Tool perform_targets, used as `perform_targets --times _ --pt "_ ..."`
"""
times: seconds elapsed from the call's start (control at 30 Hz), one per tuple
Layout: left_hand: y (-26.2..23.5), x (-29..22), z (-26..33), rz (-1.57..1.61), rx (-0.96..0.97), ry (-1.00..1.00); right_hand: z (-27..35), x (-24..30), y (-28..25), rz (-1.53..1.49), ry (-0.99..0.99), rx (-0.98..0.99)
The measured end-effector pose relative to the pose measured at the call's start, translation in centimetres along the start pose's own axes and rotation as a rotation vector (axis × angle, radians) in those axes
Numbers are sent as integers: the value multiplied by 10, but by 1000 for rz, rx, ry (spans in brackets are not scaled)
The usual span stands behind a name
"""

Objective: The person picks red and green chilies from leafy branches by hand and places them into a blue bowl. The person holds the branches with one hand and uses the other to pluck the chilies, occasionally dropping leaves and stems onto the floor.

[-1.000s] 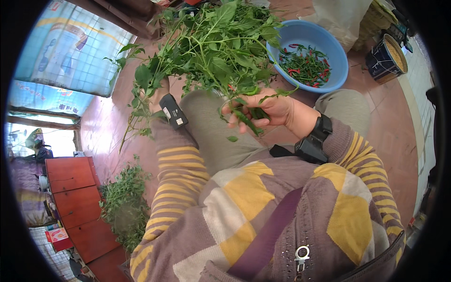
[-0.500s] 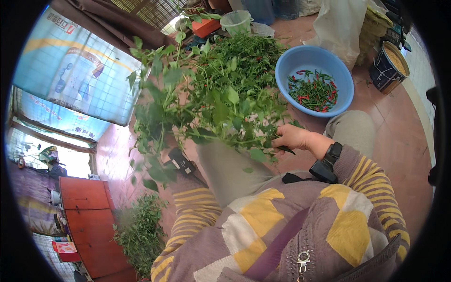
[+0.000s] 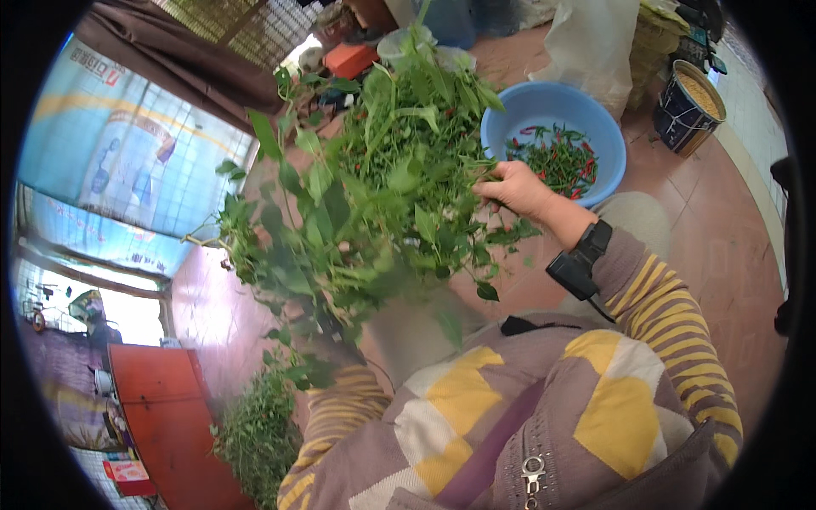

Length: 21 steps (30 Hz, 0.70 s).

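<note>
A leafy chilli plant (image 3: 319, 225), blurred in places, spreads in front of me over my lap. My right hand (image 3: 520, 189) is closed, fingers pinched on the plant's right side beside the blue basin. Leaves cover my left hand; only its striped sleeve (image 3: 348, 398) shows clearly, reaching up under the plant, so its fingers cannot be seen. In the blue plastic basin (image 3: 618, 136) lie picked green and red chillies (image 3: 557, 161). Behind the held plant is a heap of cut chilli plants (image 3: 382, 136) with a few red pods showing.
Another heap of greenery (image 3: 259, 429) lies on the tiled floor at lower left, beside a red-orange cabinet (image 3: 166, 408). Beyond the basin stand a white sack (image 3: 591, 51) and a dark bucket of grain-like stuff (image 3: 687, 110). An orange box (image 3: 350, 61) sits at the back.
My right hand has moved up and slightly left, closer to the basin's left rim. The plant has shifted and turned, now covering my left wrist. The view has shifted slightly.
</note>
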<state>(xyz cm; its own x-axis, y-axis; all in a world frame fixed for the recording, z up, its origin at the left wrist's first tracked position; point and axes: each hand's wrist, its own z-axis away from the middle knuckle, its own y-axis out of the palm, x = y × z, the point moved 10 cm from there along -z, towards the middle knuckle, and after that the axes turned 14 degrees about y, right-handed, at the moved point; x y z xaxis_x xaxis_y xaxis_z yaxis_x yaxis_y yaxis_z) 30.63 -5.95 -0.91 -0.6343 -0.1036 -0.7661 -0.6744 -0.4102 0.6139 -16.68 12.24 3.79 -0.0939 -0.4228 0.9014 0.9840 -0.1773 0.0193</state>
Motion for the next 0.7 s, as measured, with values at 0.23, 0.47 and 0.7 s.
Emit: perform_targets --times 0.23,0.47,0.7 --pt "-12 -2 7 -13 -25 0 -3 47 -4 20 -120 -115" --pt "-26 -7 5 8 -41 13 -8 25 -55 -244 63 -67" --pt "-18 -26 0 116 -33 44 -6 3 -77 -502 116 12"
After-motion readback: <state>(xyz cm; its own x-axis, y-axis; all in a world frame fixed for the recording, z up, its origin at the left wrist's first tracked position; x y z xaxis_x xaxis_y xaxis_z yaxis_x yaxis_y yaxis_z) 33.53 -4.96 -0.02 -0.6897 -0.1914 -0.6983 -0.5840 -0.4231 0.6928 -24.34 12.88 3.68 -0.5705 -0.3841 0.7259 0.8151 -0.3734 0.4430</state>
